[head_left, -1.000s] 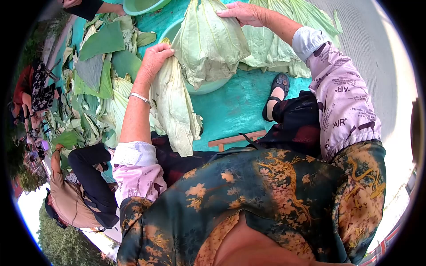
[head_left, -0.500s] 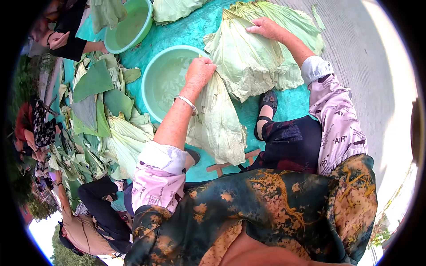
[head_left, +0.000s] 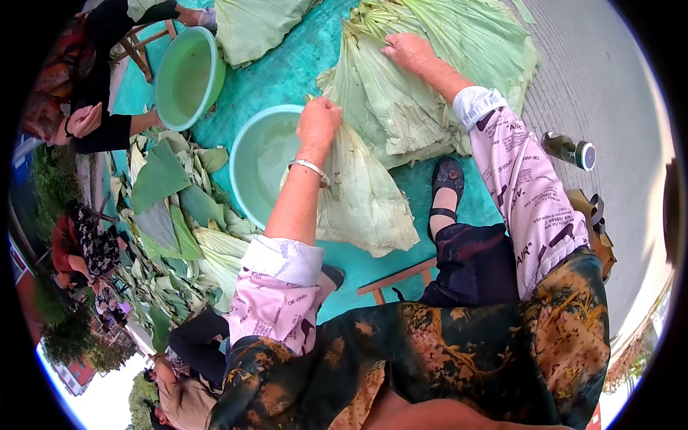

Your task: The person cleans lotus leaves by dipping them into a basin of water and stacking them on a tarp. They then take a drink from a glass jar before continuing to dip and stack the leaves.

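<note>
My left hand [head_left: 319, 127] is closed in a fist round the gathered top of a pale, limp lotus leaf [head_left: 369, 197], which hangs down beside the basin. A bangle circles that wrist. My right hand [head_left: 412, 54] has its fingers curled at the upper part of a fanned pile of lotus leaves [head_left: 466, 50], pinching the top leaf; the fingertips are partly hidden. A light green basin [head_left: 240, 168] holding water sits just left of my left hand, which covers part of its rim.
Under everything spreads a turquoise sheet [head_left: 344, 304]. Loose leaves [head_left: 161, 175] heap at the left, near a second green basin [head_left: 215, 79]. Other people sit along the left, one with a hand [head_left: 84, 120] showing. A jar [head_left: 570, 150] stands on the pavement, right of my arm.
The view has shifted, bringing the jar and a brown bag into sight on the right. Both hands keep their places on the leaves; the hanging leaf has swung slightly rightward.
</note>
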